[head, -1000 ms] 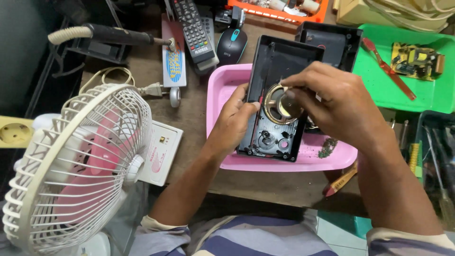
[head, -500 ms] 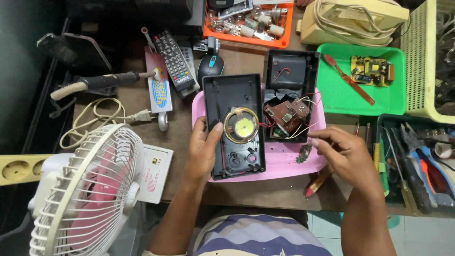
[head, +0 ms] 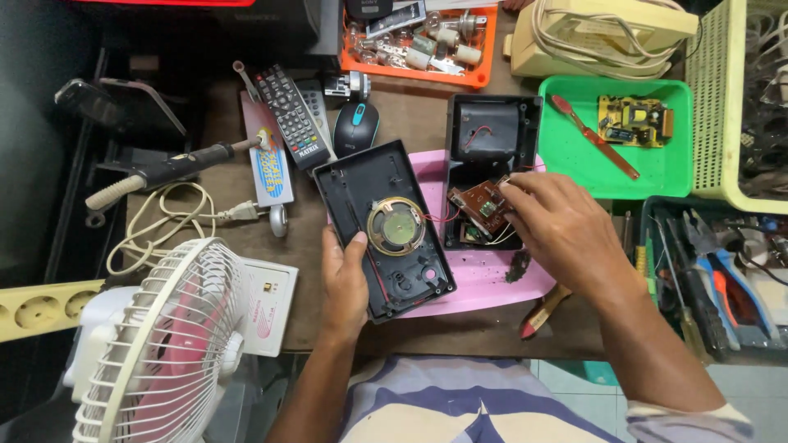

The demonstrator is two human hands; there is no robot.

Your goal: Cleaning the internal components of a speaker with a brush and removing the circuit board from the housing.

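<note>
Black plastic casing, opened into two halves, lies across one pink tray (head: pixel 484 283) on a brown bench. The left hand (head: pixel 345 283) grasps the front half-shell (head: pixel 383 230) at its near left edge, thumb on the inner face, fingers underneath and out of sight. One round speaker (head: pixel 396 226) with a brass-coloured cone sits in that shell just beyond the thumb. The right hand (head: pixel 562 234) rests its fingertips on one brown circuit board (head: pixel 480 205); whether it pinches the board or only touches it cannot be told. The board lies tilted in the rear half-shell (head: pixel 492 135), which stands just beyond the fingertips. Thin red and white wires (head: pixel 439 217) run between board and speaker, across the gap between the two hands.

Surroundings: left of the left hand's grip, one white desk fan (head: pixel 156 344) crowds the near bench edge and covers part of a white box (head: pixel 267 308). Beyond that grip lie two remote controls (head: pixel 287 107), one black computer mouse (head: pixel 355 127) and one soldering iron (head: pixel 164 172) with coiled cord. Beyond the right hand, one green tray (head: pixel 657 172) holds one yellow circuit board (head: pixel 634 119) and one red-handled tool (head: pixel 595 135). One orange tray (head: pixel 484 70) of small parts stands farther off. To the right of the right wrist, a bin of hand tools (head: pixel 714 271), count not determinable. One red-tipped brush (head: pixel 543 312) lies beneath the right forearm, partly covered
</note>
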